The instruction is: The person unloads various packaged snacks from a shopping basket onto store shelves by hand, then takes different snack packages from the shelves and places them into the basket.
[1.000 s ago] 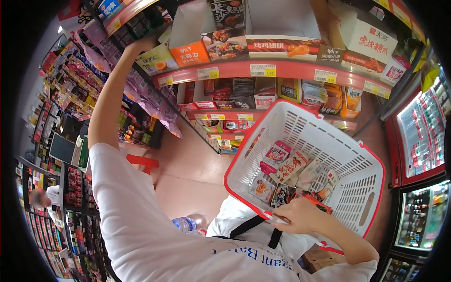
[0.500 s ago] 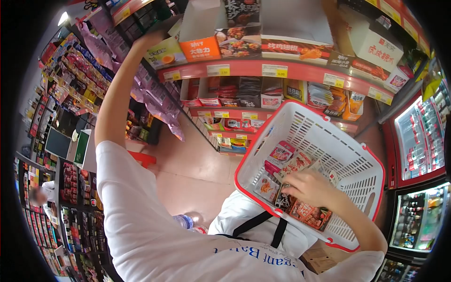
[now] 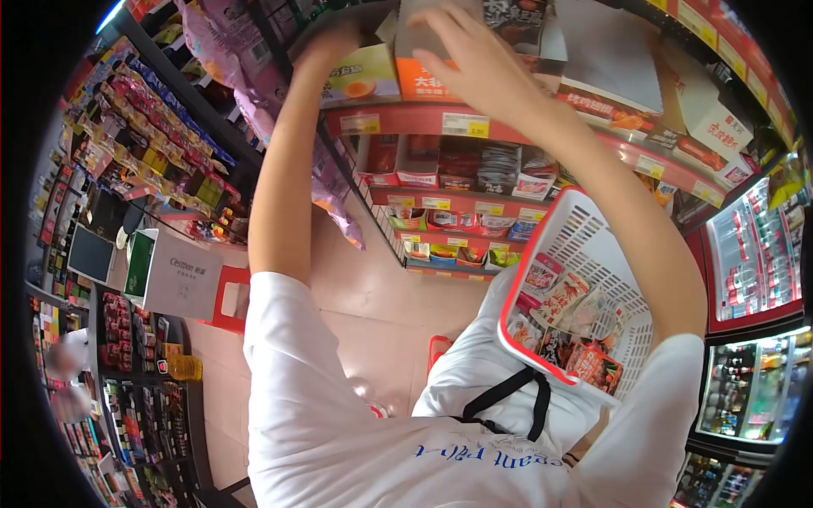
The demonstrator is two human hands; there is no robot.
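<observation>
My left hand reaches up to the shelf, at the yellow-green display box. Its fingers are blurred and partly lost in shadow. My right hand is raised with fingers apart in front of the orange-fronted display box, holding nothing I can see. Below my right forearm, the white shopping basket with a red rim tilts against my body. Inside lie several snack packets, among them a pink packet, a cream packet and an orange-red packet.
A red-edged shelf with price labels crosses ahead, with lower shelves of packets beneath. Purple bags hang at the left. A carton stands near a red stool. Lit drink coolers line the right. Two people are far left.
My right hand has left the packets in the basket and risen to the shelf boxes. My left hand stays up at the yellow-green box. The view has shifted left, and the basket appears farther right.
</observation>
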